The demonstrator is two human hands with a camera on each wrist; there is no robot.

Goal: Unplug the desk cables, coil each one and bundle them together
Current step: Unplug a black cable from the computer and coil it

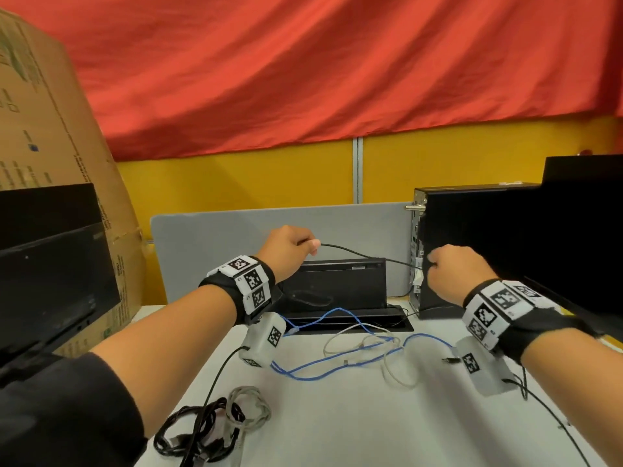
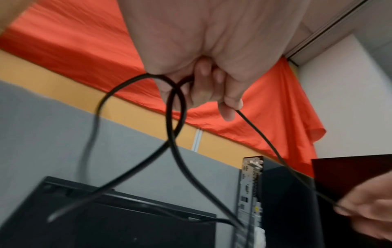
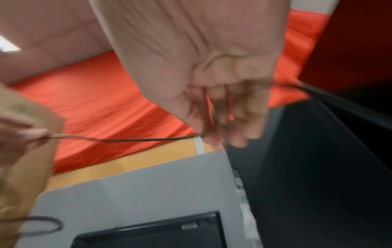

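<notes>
A thin black cable stretches in the air between both hands above the desk. My left hand grips it, with loops of the same cable hanging from its curled fingers. My right hand pinches the other part of the cable close to the rear of the black computer tower. Blue cable and a pale grey cable lie loose on the white desk. A coiled black cable and a coiled grey cable lie together at the desk's front left.
An open black cable box sits in the desk behind the loose cables, with a grey divider behind it. Black monitors stand at left and far right. A large cardboard box leans at left.
</notes>
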